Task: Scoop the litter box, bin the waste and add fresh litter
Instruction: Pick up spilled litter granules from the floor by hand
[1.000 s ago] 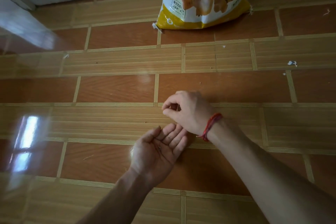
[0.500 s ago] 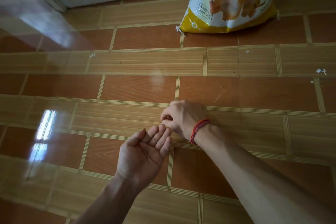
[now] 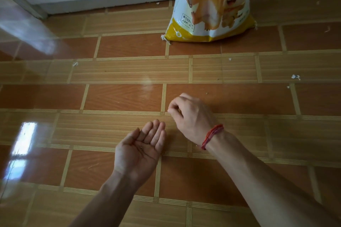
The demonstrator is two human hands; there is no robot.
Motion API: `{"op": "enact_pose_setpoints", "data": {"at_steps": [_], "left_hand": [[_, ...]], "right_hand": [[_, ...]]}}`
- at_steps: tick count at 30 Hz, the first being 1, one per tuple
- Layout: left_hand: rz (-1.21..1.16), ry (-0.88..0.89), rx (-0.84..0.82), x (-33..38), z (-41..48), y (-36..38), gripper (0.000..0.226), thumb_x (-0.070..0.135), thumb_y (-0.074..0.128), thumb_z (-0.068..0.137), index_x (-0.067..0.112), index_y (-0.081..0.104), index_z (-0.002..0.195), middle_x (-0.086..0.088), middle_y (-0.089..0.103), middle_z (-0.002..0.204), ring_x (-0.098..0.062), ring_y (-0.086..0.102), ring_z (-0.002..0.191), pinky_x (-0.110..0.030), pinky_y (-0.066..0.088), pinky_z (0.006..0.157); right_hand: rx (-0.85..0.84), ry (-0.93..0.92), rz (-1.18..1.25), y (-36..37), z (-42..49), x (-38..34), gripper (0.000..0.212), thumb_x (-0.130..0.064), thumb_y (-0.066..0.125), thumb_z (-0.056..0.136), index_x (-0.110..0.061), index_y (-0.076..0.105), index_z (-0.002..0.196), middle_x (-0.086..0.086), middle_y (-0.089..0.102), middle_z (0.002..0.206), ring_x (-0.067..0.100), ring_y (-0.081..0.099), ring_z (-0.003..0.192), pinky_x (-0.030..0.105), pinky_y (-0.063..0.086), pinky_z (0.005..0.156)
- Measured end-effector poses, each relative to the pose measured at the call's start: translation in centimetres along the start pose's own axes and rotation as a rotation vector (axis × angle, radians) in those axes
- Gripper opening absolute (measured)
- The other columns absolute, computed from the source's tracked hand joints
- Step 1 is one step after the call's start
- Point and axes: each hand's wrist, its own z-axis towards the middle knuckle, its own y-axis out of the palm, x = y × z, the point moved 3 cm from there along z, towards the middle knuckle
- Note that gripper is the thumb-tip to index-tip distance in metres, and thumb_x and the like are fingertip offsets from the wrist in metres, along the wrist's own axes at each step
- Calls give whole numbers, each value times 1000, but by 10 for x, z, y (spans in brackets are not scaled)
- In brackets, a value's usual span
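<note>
Down on the floor (image 3: 120, 97) your right hand (image 3: 190, 116) pinches stray bits, left hand (image 3: 142, 149) cupped open – tidy-up, bin them next

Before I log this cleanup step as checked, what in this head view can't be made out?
- Right hand: fingertips curl under, hiding whether they pinch anything.
- Left hand: dark specks on the cupped palm, too small to identify.
- Bag: top cut off by the upper edge; label print too small to read.
- White bits on the floor: too small to name.
- Litter box, scoop, bin: outside the frame.
</note>
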Motion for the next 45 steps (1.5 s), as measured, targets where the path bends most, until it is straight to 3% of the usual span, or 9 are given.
{"op": "enact_pose_setpoints", "data": {"at_steps": [4,7,11,15,17,21,32,39,45], "left_hand": [[28,-47,-59,-19,10,29,48,22,33,103,-8,71,105,-23,72,113,-35,74,97,-48,58,85],[-5,-97,-99,-34,19,51,48,23,31,104,-7,68,98,-20,74,94,-29,76,84,-40,64,71],[29,-161,-146,-46,26,69,35,27,39,97,6,66,97,-7,70,94,-20,72,87,-29,56,92],[-3,-108,-157,-50,32,77,37,19,43,90,-4,72,88,-15,74,86,-24,75,73,-36,63,64],[5,-69,-150,-49,37,78,38,16,45,85,-6,76,84,-19,75,94,-29,76,80,-42,63,72],[11,-55,-136,-43,42,74,49,19,39,99,-8,78,87,-19,74,111,-34,75,95,-47,58,85],[73,-19,-142,-21,36,69,39,16,46,86,-8,78,87,-17,74,112,-34,74,98,-46,58,86],[31,-49,-117,-33,40,68,51,20,37,102,-9,76,89,-19,73,111,-36,74,96,-47,61,79],[9,-66,-121,-43,47,76,54,21,34,103,-10,77,90,-22,72,115,-38,74,97,-50,58,84]], "right_hand": [[107,-59,85,-35,-17,-9,15,-24,58,94,-16,68,86,-5,58,95,12,57,87,27,51,75],[83,-87,127,-37,-28,-10,12,-23,62,92,-15,71,87,-5,57,95,10,57,86,28,53,74],[111,-138,108,-32,-34,-1,10,-15,65,88,-14,75,87,-3,57,93,15,59,94,35,54,79],[196,-78,146,-51,-30,11,11,-19,64,90,-19,75,91,-6,63,91,4,60,78,16,50,72],[249,19,131,-58,-22,30,11,-20,65,89,-21,75,90,-7,66,90,2,59,76,8,45,70],[318,195,-5,-57,-9,74,10,-18,67,88,-18,76,91,-3,73,91,11,66,84,29,55,79],[265,326,-83,-37,11,92,8,-29,70,88,-23,74,90,-6,68,95,13,62,89,30,55,74],[192,293,-215,-37,15,85,10,-24,59,95,-21,67,91,-3,63,99,16,60,92,29,50,73],[203,255,-27,-52,2,69,13,-30,53,97,-23,64,93,-4,60,100,11,56,89,22,46,74]]}}
